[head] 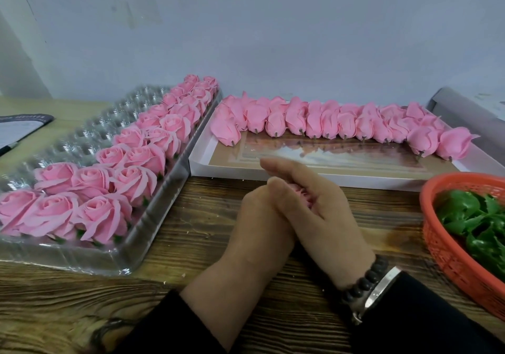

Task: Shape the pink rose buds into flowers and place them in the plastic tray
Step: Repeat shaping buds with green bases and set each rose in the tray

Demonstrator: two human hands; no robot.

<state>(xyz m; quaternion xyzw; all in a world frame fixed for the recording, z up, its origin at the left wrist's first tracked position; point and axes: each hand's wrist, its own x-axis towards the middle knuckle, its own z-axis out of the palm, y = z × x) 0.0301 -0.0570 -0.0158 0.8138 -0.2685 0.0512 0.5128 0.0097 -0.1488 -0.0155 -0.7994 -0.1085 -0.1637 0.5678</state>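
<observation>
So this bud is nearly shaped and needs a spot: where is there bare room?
Free: the plastic tray cavities left of the finished roses, and the white box floor before the buds. Crowded: the tray's right columns, the red basket.

both hands (295, 211) cup a pink bud (302, 193) between them.

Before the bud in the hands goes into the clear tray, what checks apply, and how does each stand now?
1. Pink bud held between left hand and right hand: ok.
2. Bud fully shaped into a flower: cannot tell, the hands hide it.
3. Free cells in the plastic tray: ok, the left rows are unfilled.
4. Unshaped buds left in the white box: ok.
5. Path to the tray unobstructed: ok.
</observation>
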